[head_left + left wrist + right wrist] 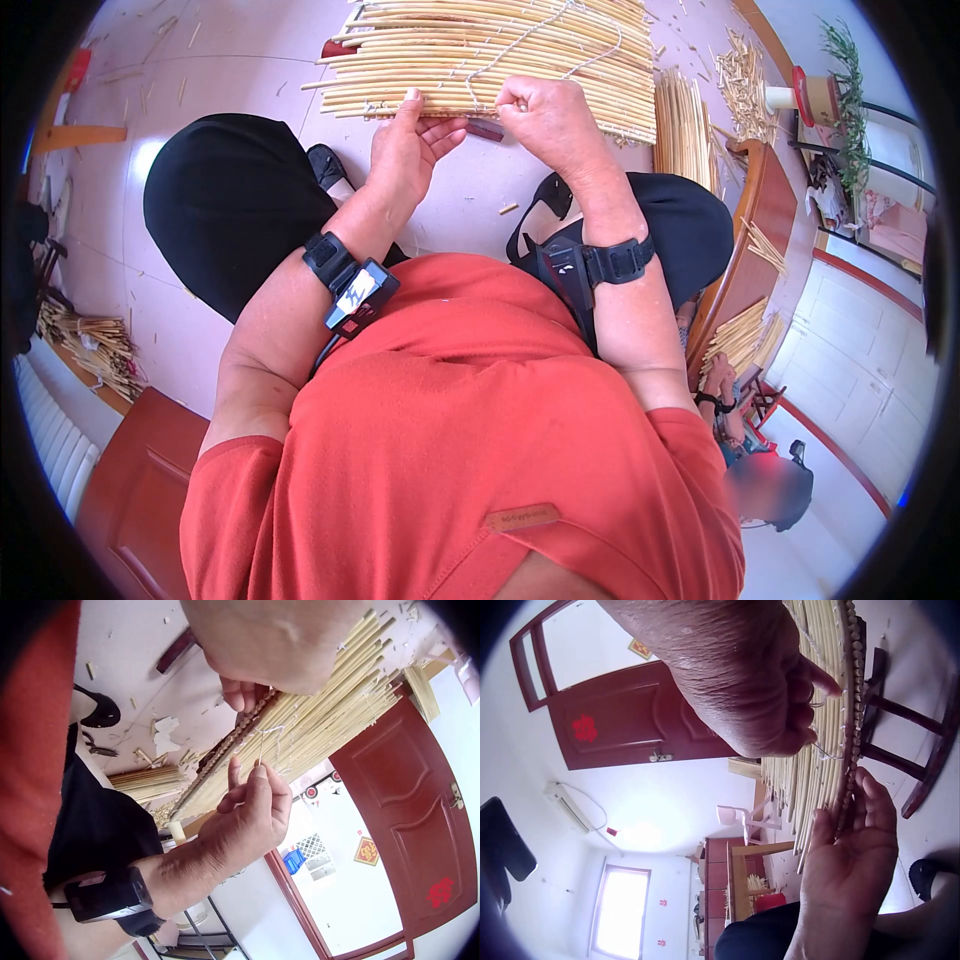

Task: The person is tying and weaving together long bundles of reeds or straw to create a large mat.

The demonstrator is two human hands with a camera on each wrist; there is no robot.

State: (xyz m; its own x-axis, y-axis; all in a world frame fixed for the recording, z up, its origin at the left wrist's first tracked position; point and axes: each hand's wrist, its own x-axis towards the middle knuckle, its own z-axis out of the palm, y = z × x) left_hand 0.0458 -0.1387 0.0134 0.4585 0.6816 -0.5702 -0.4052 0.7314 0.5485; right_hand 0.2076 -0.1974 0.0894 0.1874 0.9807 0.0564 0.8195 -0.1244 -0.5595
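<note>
The far part of the mat of slim, straw-yellow sticks bound with white thread (500,60) ran out of the head view at its top edge, so its full length could not be seen. The mat was in front of the seated person, beyond the knees, with a dark red wooden frame (907,716) partly hidden beneath it.

At the mat's near edge, the right hand (550,115) was bent down at the wrist, its back hiding most of its fingers in the head view. The left wrist view showed them curled, thumb and fingertips closed on a thin, needle-like piece (261,750), too small to make out fully; loose white thread (545,22) looped over the mat.

To the left along that edge, the left hand (400,150) was turned palm up, its thumb on the mat and its fingers, partly hidden, reaching under the rim, gripping it lightly with little gap. Its forearm slanted up from the lap.

Just right of the mat lay a bundle of straight yellow sticks (682,125).
</note>
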